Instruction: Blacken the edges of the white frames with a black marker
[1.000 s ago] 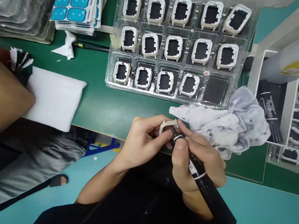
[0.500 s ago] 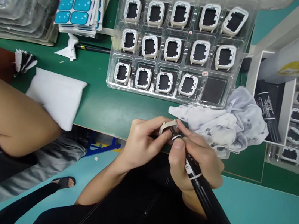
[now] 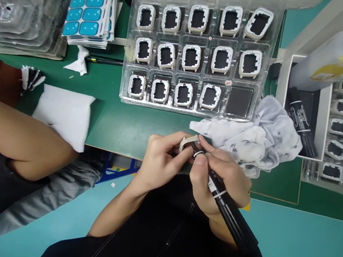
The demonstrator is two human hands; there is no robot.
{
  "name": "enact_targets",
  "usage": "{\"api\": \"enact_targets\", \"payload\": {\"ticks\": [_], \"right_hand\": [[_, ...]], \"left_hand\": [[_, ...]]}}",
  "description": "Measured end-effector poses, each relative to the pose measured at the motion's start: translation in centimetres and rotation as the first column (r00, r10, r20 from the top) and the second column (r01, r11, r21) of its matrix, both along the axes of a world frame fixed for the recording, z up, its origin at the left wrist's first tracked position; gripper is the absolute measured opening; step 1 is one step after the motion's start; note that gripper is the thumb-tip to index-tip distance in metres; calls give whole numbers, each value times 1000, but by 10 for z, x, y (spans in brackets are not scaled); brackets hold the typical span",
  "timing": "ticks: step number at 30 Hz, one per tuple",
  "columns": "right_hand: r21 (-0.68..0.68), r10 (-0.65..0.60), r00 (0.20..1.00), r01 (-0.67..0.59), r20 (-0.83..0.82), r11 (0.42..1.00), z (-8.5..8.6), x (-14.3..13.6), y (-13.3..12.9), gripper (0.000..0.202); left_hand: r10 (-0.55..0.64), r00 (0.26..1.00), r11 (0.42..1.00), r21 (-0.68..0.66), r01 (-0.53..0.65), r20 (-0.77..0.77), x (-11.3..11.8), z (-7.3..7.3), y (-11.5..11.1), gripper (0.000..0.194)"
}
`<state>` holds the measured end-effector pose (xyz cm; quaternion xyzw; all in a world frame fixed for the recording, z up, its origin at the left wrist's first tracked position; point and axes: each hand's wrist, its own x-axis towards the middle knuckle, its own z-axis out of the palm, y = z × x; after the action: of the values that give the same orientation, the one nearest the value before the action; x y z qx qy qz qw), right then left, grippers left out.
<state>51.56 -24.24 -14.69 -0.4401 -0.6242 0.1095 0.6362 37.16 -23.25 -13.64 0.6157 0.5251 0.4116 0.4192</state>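
Note:
My left hand (image 3: 162, 162) is closed around a small beige watch case frame (image 3: 190, 142), pinching it between thumb and fingers near the table's front edge. In my right hand (image 3: 220, 179) is a black marker pen (image 3: 231, 216), its tip end at the frame and its long body slanting down to the right. The fingertips of both hands meet at the frame. Whether the tip touches the frame's inside is hidden by my fingers. Beyond my hands, a clear plastic tray (image 3: 156, 103) holds rows of similar frames, with one bare compartment (image 3: 242, 101) at its front right.
A stained white cloth (image 3: 254, 137) lies right of my hands. Behind it stand a white box (image 3: 321, 126) with black markers, a plastic bottle (image 3: 325, 61) and another frame tray (image 3: 311, 170). Leftward are blue sticker sheets (image 3: 94, 1), stacked trays (image 3: 24, 5), a white pad (image 3: 63, 113) and a co-worker's arm (image 3: 23, 135).
The camera view has shifted slightly. My hands keep the same hold on the frame and marker. The co-worker's arm has moved slightly, and the foot seen on the floor is out of sight.

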Motion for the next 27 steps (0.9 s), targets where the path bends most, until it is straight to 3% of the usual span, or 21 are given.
{"api": "enact_targets", "payload": {"ticks": [5, 9, 14, 27], "right_hand": [[-35, 31, 1000, -31, -4, 999, 0, 2, -3, 23], [-46, 73, 996, -75, -56, 996, 2, 4, -2, 21], [-37, 41, 991, -46, -126, 998, 2, 1, 0, 18], [94, 151, 982, -140, -112, 986, -1, 4, 2, 18]], "left_hand": [[8, 999, 1000, -27, -7, 41, 1, -1, 0, 11], [11, 985, 987, -158, 16, 171, 1, 2, 4, 14], [29, 940, 956, -285, 74, 340, 0, 7, 9, 21], [13, 906, 955, -275, 114, 423, -9, 0, 14, 26]]}}
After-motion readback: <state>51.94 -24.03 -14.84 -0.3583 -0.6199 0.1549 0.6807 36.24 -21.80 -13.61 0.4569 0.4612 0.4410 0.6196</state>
